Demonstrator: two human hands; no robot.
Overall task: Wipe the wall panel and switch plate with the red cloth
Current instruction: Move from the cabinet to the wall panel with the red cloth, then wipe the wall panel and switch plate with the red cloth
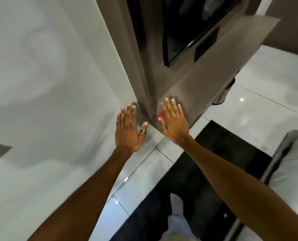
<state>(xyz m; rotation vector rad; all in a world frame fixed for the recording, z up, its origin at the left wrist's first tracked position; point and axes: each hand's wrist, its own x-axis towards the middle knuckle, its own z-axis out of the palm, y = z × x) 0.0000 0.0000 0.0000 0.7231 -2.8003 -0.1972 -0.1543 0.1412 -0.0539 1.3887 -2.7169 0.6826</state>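
Two bare hands press flat against two faces of a wall corner. The left hand (128,129) lies open on the pale grey wall (49,75), its fingers (127,112) straight, close together and pointing up the wall, the thumb spread out to the right towards the corner edge. One dark ring (142,132) sits on that thumb. This hand holds nothing.

The right hand (175,121) is flat on the brown wall panel (205,70), just past the corner, low on the panel near its bottom edge. Its fingers (174,108) are stretched out and slightly fanned, pointing up along the panel. Under the palm it pins the one red cloth (162,117) against the panel; only two small red bits show, one by the thumb on the left and one at the far side of the hand, so the cloth's long axis seems to run across the hand, though most of it is hidden.

Higher on the panel are two dark rectangular shapes: a long glossy black framed one (179,49) running up the panel, and a smaller dark plate (206,44) to its right; blur keeps me from telling whether it is the switch plate.

Below, glossy pale floor tiles (257,108) carry one black mat (214,153). A grey-and-white upholstered edge (287,167) shows at the right.
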